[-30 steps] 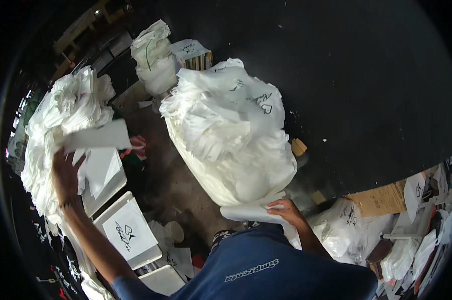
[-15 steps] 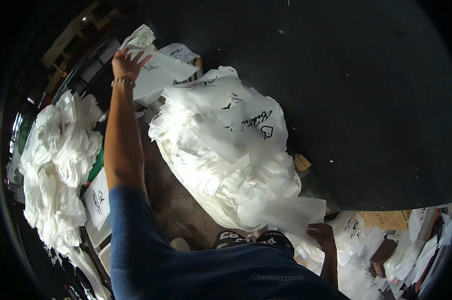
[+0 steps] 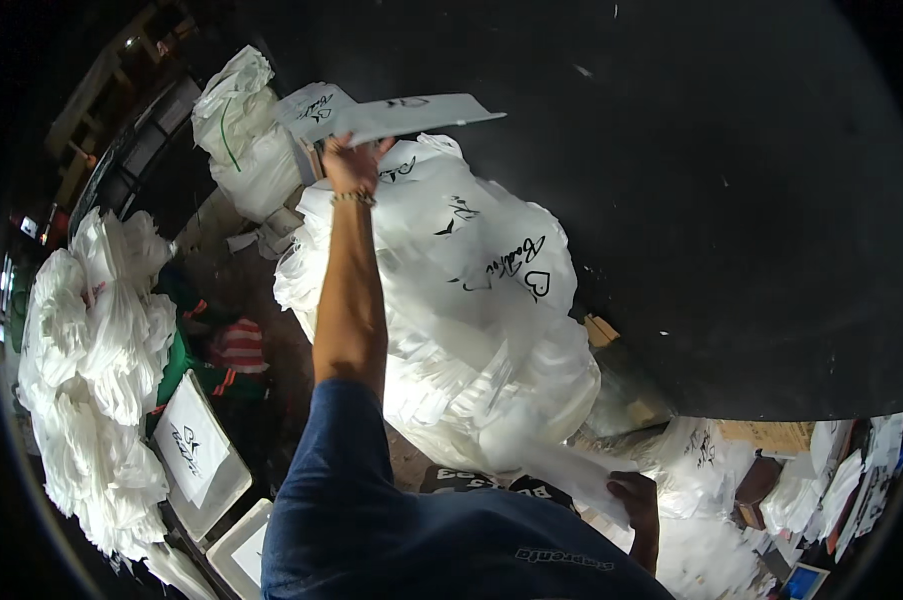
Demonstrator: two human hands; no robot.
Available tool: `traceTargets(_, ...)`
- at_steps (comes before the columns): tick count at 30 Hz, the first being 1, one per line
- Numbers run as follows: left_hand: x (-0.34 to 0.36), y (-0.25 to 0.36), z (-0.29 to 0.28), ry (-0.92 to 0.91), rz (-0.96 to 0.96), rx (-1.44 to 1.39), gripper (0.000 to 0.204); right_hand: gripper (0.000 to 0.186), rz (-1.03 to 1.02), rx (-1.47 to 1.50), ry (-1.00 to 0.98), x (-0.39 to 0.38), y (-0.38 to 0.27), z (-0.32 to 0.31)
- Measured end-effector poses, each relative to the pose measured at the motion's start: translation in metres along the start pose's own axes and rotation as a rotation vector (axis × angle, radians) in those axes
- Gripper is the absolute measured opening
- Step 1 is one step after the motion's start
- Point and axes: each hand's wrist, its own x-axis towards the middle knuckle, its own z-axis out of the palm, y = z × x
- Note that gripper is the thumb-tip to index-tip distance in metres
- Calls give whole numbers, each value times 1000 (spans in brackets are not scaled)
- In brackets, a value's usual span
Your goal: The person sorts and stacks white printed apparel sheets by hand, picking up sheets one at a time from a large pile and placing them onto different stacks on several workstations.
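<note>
A big heap of thin white plastic bags (image 3: pixel 452 270), some printed with black script and a heart, fills the middle in front of me. My left hand (image 3: pixel 357 165) is stretched out at its far left end. It grips the near edge of a flat, printed translucent plastic bag (image 3: pixel 422 112), which streams out to the right above the heap; its fingertips are partly covered. Low on the right, my right hand (image 3: pixel 634 500) is closed on the corner of another white plastic bag (image 3: pixel 572 470), whose other end lies against the heap's near side.
Bundles of white bags (image 3: pixel 102 330) hang in a tall stack on the left. Beside it stand a framed panel with a printed sheet (image 3: pixel 197 450) and a person in a red-striped garment (image 3: pixel 240 345). A filled white sack (image 3: pixel 242 135) stands far left; a dark surface (image 3: pixel 732 220) spreads right.
My left hand has swung right, carrying the flat printed bag from beside the far sack to the heap's far end. My right hand has shifted slightly lower and keeps its bag.
</note>
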Motion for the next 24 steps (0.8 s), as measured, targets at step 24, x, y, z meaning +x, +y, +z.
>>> traceTargets(24,-407,-41,5,-248,-1036,1010,68,34,-559,-324,-525,16,-169,-39)
